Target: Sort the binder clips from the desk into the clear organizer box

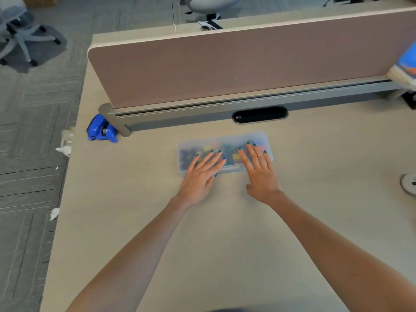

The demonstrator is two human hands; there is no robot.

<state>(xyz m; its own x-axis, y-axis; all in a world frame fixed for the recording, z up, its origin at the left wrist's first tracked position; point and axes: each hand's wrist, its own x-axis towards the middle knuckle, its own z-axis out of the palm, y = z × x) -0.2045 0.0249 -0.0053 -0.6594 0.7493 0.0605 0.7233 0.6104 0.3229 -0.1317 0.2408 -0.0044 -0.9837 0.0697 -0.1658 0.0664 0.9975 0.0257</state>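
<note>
Binder clips (189, 155) are seen blurred inside the clear organizer box (233, 169) mid-desk (225, 221), its top touched by flat, straight-fingered left hand (200, 174) and right hand (258, 174), nothing gripped.

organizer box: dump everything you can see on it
The organizer box is a long, shallow, round-cornered case of frosted clear plastic, lid apparently on. It lies flat on the desk, long side roughly parallel to the divider panel. Blurred clips show through: dark at the left end, yellow and pink further right. The left hand and right hand rest on top, fingers straight. Dividers cannot be made out.
</note>
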